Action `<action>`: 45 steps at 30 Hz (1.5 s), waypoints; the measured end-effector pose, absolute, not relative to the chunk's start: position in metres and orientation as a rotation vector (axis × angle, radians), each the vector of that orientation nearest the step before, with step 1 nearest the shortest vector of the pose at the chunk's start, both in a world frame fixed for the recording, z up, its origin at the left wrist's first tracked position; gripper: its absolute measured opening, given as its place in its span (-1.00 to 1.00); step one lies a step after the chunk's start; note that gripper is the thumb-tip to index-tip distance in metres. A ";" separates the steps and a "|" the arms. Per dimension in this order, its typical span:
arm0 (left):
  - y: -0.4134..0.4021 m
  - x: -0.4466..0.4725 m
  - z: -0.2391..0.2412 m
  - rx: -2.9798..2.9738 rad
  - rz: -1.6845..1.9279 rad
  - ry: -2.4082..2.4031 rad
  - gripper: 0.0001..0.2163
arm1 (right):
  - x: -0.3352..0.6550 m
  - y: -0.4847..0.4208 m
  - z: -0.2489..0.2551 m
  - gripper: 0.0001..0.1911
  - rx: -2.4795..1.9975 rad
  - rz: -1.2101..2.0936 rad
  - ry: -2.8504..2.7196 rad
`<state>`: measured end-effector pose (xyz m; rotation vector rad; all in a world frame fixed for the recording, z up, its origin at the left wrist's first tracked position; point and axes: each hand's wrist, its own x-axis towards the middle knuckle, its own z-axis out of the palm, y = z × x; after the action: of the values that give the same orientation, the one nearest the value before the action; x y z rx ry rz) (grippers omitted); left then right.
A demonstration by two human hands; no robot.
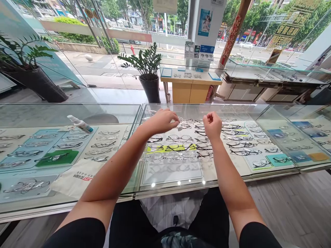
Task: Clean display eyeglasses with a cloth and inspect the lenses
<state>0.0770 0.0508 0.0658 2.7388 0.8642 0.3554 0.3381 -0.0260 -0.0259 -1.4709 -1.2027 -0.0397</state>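
Above the glass display counter (170, 187), my left hand (162, 120) is bent at the wrist, its fingers curled and the thumb coming toward the fingertips. A small pale, see-through thing shows at those fingertips; I cannot make out what it is, or whether it lies below in the case. To its right, my right hand (213, 124) is closed with the fingers folded in; anything inside it is hidden. The hands are apart. Under them, rows of eyeglasses (179, 138) lie inside the counter, some on a yellow-green strip (191, 147).
A white spray bottle (80, 124) lies tilted on the counter at left, near a cream cloth bag (72, 179) with printed letters. More eyeglasses (64, 145) fill the left case. Beyond stand a potted plant (150, 82) and a wooden display cabinet (190, 92) by the window.
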 end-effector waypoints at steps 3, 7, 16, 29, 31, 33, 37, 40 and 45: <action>0.044 0.064 0.090 2.604 0.543 0.799 -0.69 | 0.340 -0.025 -0.029 -0.82 -1.493 -0.033 -1.206; 0.031 0.048 0.108 2.327 0.934 0.704 -0.75 | 0.343 -0.022 -0.033 -0.82 -1.534 -0.022 -1.222; 0.026 0.015 0.086 1.948 1.303 0.535 -0.84 | 0.313 -0.021 -0.033 -0.77 -1.465 0.088 -1.310; 0.031 0.018 -0.034 1.870 1.571 0.604 -0.59 | 0.183 -0.001 -0.009 -0.49 -1.034 0.800 -1.269; 0.027 0.020 -0.037 1.947 1.579 0.592 -0.57 | 0.187 -0.001 -0.013 -0.50 -0.997 0.845 -1.249; 0.023 0.021 -0.038 2.048 1.600 0.586 -0.56 | 0.192 -0.004 -0.015 -0.50 -0.966 0.913 -1.215; 0.017 0.022 -0.038 2.247 1.618 0.581 -0.53 | 0.200 -0.009 -0.016 -0.53 -0.956 0.953 -1.164; 0.015 0.022 -0.035 2.271 1.616 0.575 -0.55 | 0.202 -0.008 -0.015 -0.54 -0.945 0.958 -1.145; 0.014 0.029 -0.032 2.003 1.603 0.533 -0.69 | 0.201 -0.006 -0.012 -0.53 -0.935 0.903 -1.168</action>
<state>0.0293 0.0143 -0.0316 2.0033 0.5330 1.6029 0.2015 -0.0061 -0.0117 -0.9352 -1.1677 0.9027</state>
